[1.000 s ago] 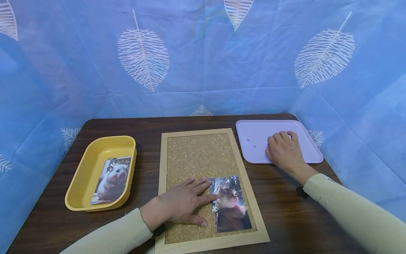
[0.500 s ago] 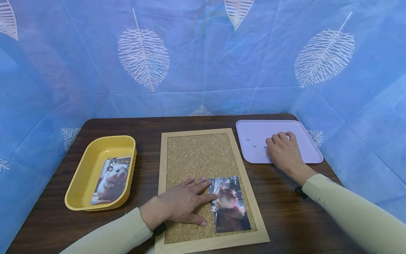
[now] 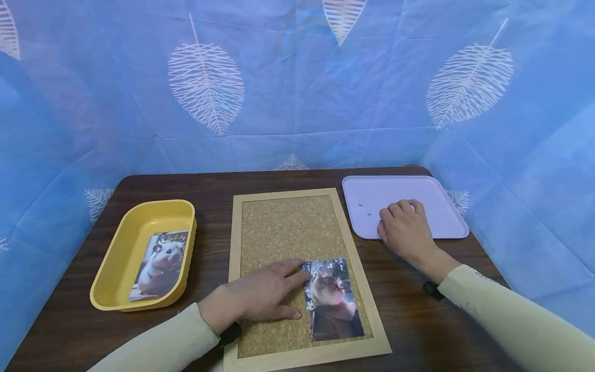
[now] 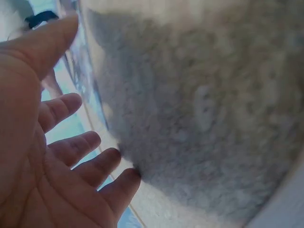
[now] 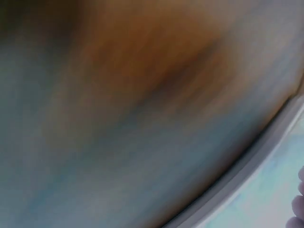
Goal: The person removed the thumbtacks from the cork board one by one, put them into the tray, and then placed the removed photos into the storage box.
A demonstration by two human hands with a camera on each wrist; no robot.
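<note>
My left hand (image 3: 262,292) lies spread over the cork board (image 3: 288,222), its fingers nearly straight. The index fingertip reaches the left edge of a glossy animal photo (image 3: 337,310) at the board's lower right. In the left wrist view, the fingertips (image 4: 130,178) meet the cork surface (image 4: 204,109). My right hand (image 3: 404,230) is over the front of the lilac tray (image 3: 448,219), with fingers curled downward. Its fingertips are hidden in the head view, and I cannot tell whether they pinch anything. Two tiny light pieces (image 3: 370,213) lie on the tray left of this hand.
A yellow basin (image 3: 104,279) at the left holds another photo (image 3: 162,266) of a white, crowned hamster. The dark wooden table (image 3: 214,227) shows between basin and board. Behind it hangs a blue leaf-print cloth (image 3: 297,103).
My right hand has shifted left and slightly nearer over the tray; a tiny piece beside its thumb no longer shows. The left hand's fingers have lifted and bent slightly. The head view has turned slightly.
</note>
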